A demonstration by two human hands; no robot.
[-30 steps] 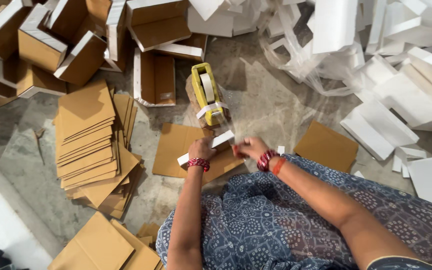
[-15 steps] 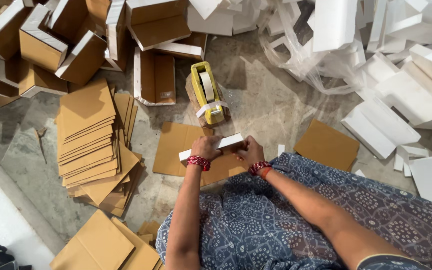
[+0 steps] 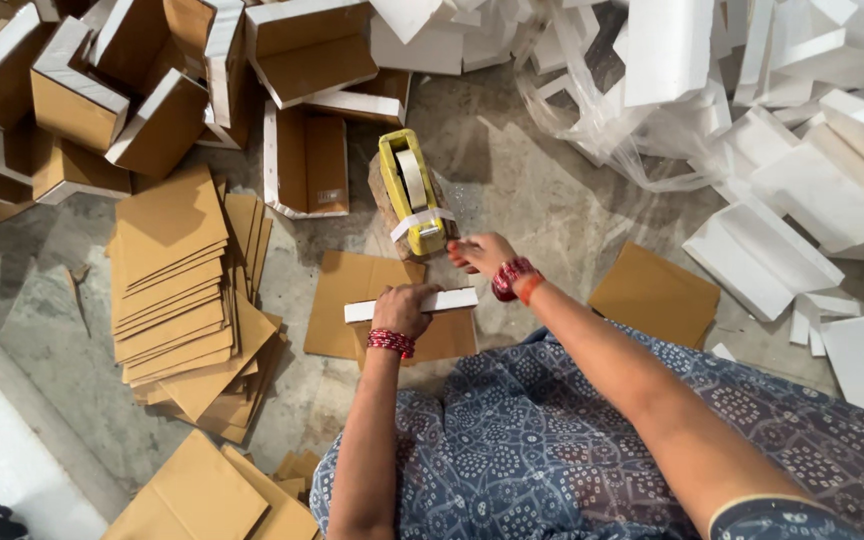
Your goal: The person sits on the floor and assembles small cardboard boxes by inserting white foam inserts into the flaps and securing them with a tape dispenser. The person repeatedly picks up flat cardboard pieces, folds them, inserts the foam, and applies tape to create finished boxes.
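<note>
white strip [image 3: 422, 303] middle hidden under left hand [image 3: 404, 310], right hand [image 3: 482, 253] fingertips perhaps touching tape dispenser [image 3: 414, 193], foam pieces [image 3: 857, 130] cut off

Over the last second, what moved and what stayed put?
The right hand let go of the white foam strip and moved forward to the yellow tape dispenser. The left hand kept holding the strip over the cardboard sheet. The cardboard stack stayed put.

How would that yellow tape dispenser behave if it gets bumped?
The yellow tape dispenser is probably tippy: it stands narrow and tall on a rough block, not the floor. It looks rigid. With the right hand close beside it, a sideways bump might topple it.
</note>
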